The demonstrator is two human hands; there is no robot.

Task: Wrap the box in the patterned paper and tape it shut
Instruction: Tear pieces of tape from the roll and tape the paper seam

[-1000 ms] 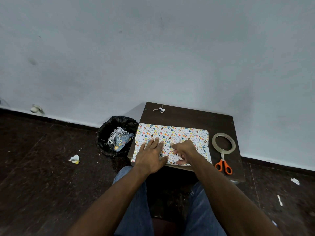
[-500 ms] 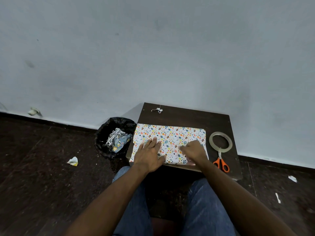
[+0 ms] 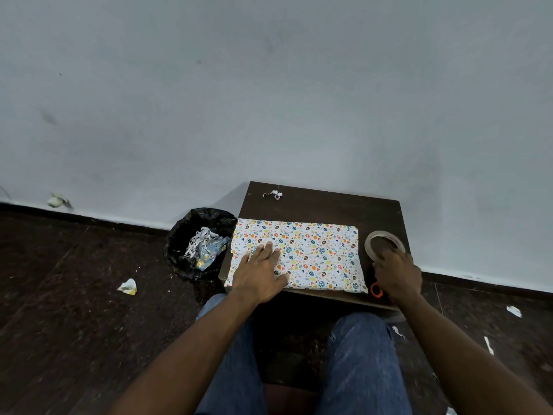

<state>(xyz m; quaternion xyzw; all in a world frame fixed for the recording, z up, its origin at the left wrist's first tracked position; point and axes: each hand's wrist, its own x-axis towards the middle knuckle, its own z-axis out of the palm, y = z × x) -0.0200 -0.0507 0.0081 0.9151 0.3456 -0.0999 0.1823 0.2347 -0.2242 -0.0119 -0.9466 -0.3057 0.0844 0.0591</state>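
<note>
My left hand lies flat, fingers spread, palm down on the patterned paper, pressing its near left part. My right hand rests at the near rim of the tape roll, fingers curled over it; I cannot tell whether they grip it. Beneath that hand an orange scissors handle shows, the blades hidden. The paper is matte white, printed with small coloured ovals and hearts, and forms a flat rectangle with creased, squared edges over the box, which is fully covered. Its near left corner overhangs the table edge. The table is dark, smooth wood, rectangular; its far strip is bare except for a small crumpled white scrap. The tape roll is a thin translucent ring just beside the paper's right edge. Left of the table stands a round black-lined bin holding crumpled paper. The dark floor carries scattered scraps.
</note>
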